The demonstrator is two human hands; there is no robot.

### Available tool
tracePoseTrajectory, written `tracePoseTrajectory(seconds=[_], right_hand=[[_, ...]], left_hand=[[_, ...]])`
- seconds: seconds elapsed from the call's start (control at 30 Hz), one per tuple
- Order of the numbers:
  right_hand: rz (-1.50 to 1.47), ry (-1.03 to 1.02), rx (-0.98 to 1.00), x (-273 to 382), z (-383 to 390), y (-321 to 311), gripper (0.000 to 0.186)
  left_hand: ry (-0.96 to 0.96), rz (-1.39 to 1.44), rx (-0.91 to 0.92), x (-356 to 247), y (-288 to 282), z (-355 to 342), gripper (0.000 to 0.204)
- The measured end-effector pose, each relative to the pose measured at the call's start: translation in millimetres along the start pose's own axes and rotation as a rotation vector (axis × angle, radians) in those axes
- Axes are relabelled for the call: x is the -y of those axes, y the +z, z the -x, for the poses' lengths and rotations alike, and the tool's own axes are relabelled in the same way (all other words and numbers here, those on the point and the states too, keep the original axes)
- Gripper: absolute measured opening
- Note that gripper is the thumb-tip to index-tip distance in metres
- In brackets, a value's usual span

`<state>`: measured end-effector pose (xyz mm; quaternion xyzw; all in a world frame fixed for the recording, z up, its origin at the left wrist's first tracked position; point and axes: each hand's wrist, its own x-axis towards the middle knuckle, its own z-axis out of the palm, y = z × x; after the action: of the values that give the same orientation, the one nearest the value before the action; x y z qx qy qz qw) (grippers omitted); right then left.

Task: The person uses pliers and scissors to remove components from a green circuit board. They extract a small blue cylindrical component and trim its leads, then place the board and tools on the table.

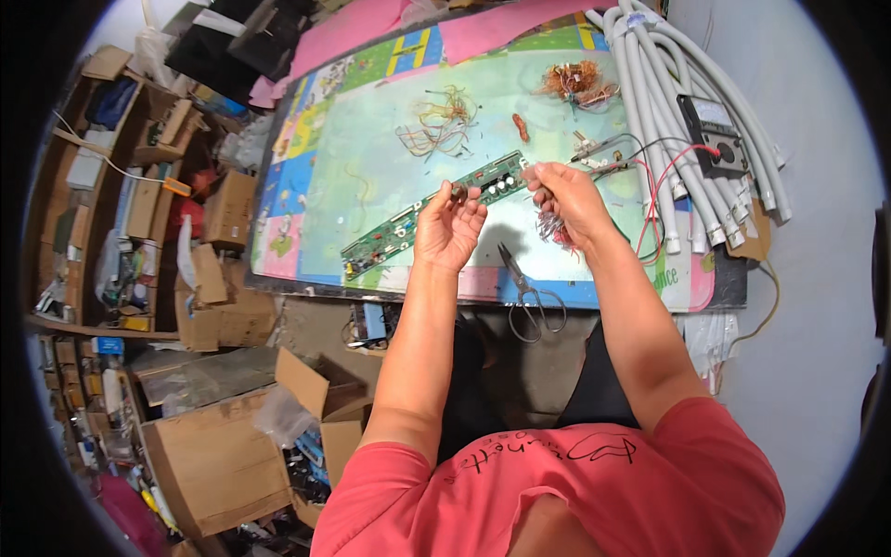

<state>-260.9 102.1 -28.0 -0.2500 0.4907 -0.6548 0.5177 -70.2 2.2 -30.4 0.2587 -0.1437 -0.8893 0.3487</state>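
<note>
My left hand [451,227] is raised palm up over the table, its fingers curled. A small brownish thing [458,191], too small to name, sits between its thumb and fingertips. Close by on the right, my right hand [568,200] is closed in a pinch; what its fingers hold cannot be made out. Behind both hands lies a long green circuit board [394,230] with capacitors, partly covered by the left hand. Scissors [525,295] with dark handles lie at the table's near edge, blades pointing away. A tangle of thin wires [553,228] shows beneath the right hand.
The table [325,200] bears loose coloured wires [436,125], a copper wire bundle [574,84] and a reddish-brown twisted piece [521,127]. An analog multimeter [715,139] with red and black leads rests on white tubes [640,102] at right. Cardboard boxes [218,455] and shelves [88,186] stand left.
</note>
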Motion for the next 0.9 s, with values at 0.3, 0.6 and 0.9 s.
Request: tracePoseTrajectory(seconds=[0.3, 0.6, 0.9], right_hand=[[0.271, 0.147, -0.100, -24, -54, -2, 0.020], [1.367, -0.122, -0.486, -79, -224, -55, 0.048], [1.629, -0.104, -0.308, -79, -242, -47, 0.036]], left_hand=[[0.146, 0.269, -0.196, -46, -14, -26, 0.023], [0.302, 0.174, -0.405, -71, -27, -16, 0.048], [0.288, 0.098, -0.359, -73, -34, -18, 0.023]])
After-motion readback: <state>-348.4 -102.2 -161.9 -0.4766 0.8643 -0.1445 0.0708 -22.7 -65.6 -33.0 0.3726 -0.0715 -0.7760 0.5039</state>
